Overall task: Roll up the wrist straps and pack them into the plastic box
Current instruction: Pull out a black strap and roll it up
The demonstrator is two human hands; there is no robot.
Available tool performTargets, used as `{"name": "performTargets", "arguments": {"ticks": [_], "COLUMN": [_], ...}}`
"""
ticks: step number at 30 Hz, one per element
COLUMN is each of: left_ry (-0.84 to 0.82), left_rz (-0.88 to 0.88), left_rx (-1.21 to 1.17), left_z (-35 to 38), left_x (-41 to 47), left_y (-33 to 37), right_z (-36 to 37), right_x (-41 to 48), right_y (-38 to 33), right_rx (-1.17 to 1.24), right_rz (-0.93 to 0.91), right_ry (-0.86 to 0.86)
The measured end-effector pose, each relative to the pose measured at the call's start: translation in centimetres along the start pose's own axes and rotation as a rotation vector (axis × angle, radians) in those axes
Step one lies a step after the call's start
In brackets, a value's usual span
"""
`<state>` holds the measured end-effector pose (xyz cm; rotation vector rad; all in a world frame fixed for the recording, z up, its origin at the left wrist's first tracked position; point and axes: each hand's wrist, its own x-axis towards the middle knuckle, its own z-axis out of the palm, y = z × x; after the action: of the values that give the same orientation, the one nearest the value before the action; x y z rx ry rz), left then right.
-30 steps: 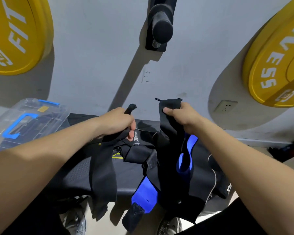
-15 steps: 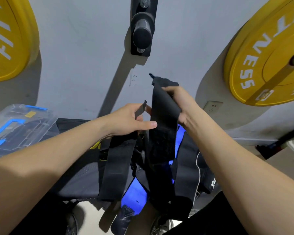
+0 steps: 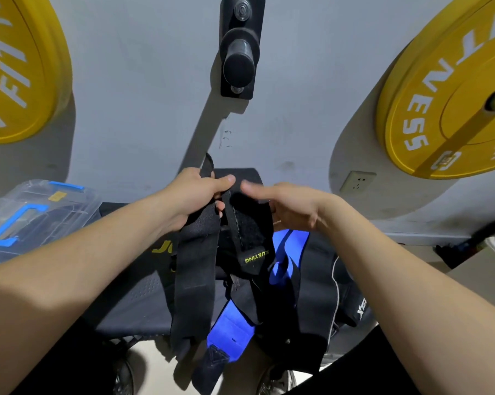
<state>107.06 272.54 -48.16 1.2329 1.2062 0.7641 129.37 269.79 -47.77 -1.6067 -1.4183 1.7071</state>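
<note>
My left hand (image 3: 196, 195) grips the top of a long black wrist strap (image 3: 193, 280) that hangs down over the bench edge. A second black strap end (image 3: 250, 229) with a yellow brand label is folded over beside it; my left thumb presses on its top. My right hand (image 3: 292, 206) hovers just right of that folded end, fingers spread, apart from it. More black and blue straps (image 3: 286, 252) lie heaped on the black bench (image 3: 132, 300). The clear plastic box (image 3: 38, 218) with blue latches stands at the left.
Two yellow weight plates (image 3: 446, 104) hang on the grey wall, one at each side, with a black wall peg (image 3: 239, 61) between them. A wall socket (image 3: 357, 181) sits to the right. My shoes and the floor show below the bench.
The strap end that my right hand held up has been folded down and passed to my left hand. My right hand has let go and opened.
</note>
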Motion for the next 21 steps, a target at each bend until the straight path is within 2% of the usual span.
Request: {"name": "performTargets", "arguments": {"ticks": [4, 7, 10, 12, 14, 16, 18, 21], "left_ry": [0.047, 0.116, 0.083, 0.026, -0.003, -0.002, 0.034, 0.079], "left_rz": [-0.054, -0.044, -0.081, -0.095, -0.085, -0.066, -0.022, 0.056], "left_rx": [-0.072, -0.075, -0.059, -0.029, -0.03, -0.068, -0.069, 0.007], "left_z": [-1.1, -2.0, -2.9, -3.6, -4.1, -4.6, -5.3, -6.9], "left_x": [0.0, 0.2, -0.6, -1.5, -2.1, -2.7, -3.1, -3.4], "left_y": [0.2, 0.6, 1.7, 2.1, 2.1, 1.8, 1.3, 1.0], "right_z": [0.8, 2.0, 3.4, 3.8, 4.0, 4.3, 4.8, 5.5], "right_x": [0.0, 0.1, 0.7, 0.8, 0.7, 0.5, 0.3, 0.2], "right_y": [-0.2, -1.3, -2.7, -3.6, -4.4, -5.0, -5.6, -6.3], "right_rx": [-0.129, 0.013, 0.109, 0.153, 0.241, 0.377, 0.458, 0.357], "right_rz": [-0.059, -0.344, -0.561, -0.59, -0.551, -0.53, -0.551, -0.535], "right_ry": [0.053, 0.199, 0.335, 0.344, 0.28, 0.182, 0.153, 0.237]}}
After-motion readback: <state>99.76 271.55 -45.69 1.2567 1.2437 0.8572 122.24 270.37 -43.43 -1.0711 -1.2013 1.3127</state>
